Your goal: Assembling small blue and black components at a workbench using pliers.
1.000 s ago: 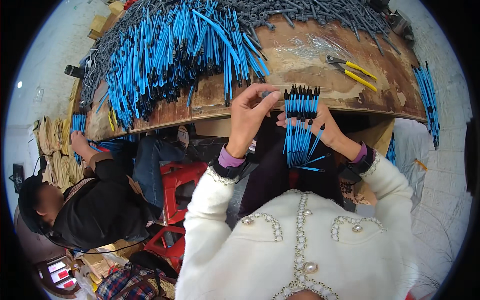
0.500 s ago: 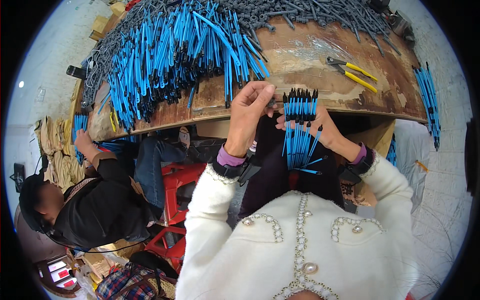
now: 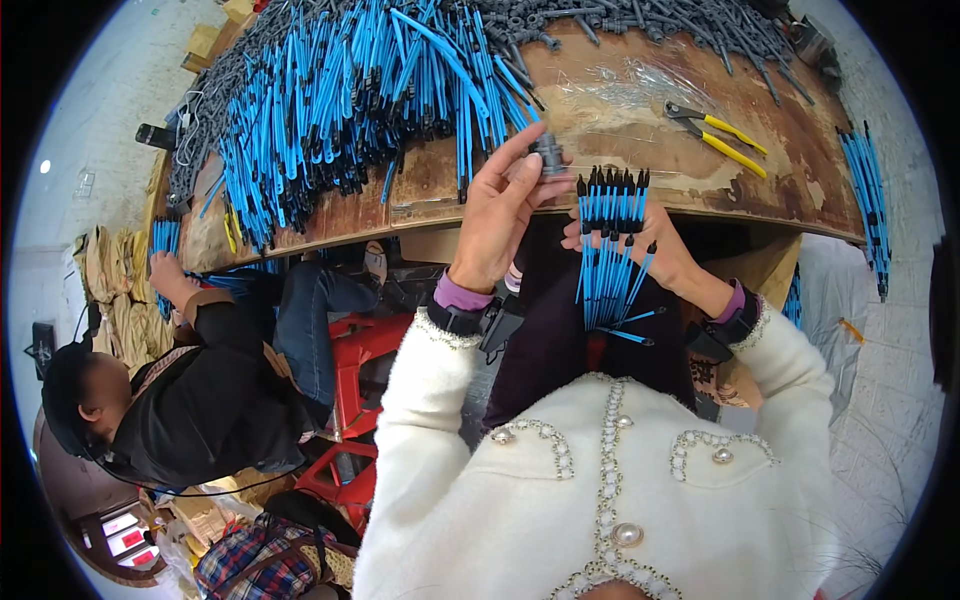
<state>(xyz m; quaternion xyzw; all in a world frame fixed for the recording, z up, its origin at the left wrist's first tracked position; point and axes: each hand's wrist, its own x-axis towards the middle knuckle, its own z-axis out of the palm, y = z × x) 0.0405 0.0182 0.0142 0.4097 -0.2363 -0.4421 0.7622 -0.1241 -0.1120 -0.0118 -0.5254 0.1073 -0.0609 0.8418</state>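
Note:
Between the thumb and fingers of my left hand (image 3: 500, 210) is a small grey ribbed plastic fitting (image 3: 549, 156), held just over the table's near edge. My right hand (image 3: 668, 255) is wrapped from behind around a bunch of thin blue sticks with black tips (image 3: 608, 260). Most of these sticks stand upright in a row, while a couple splay out to the lower right. The sticks hide part of the right-hand fingers. A gap separates the fitting from the bunch.
A big heap of blue sticks (image 3: 340, 110) covers the wooden table's (image 3: 440, 180) left part. Grey plastic pieces (image 3: 660, 20) lie along the back. Yellow-handled pliers (image 3: 722, 140) rest at right. A co-worker (image 3: 190, 410) sits at left near a red stool (image 3: 350, 380). More sticks (image 3: 868, 205) hang at far right.
My left hand has turned and lifted slightly, so the grey fitting shows more fully above the fingertips. The bunch in my right hand sits slightly further right in the picture.

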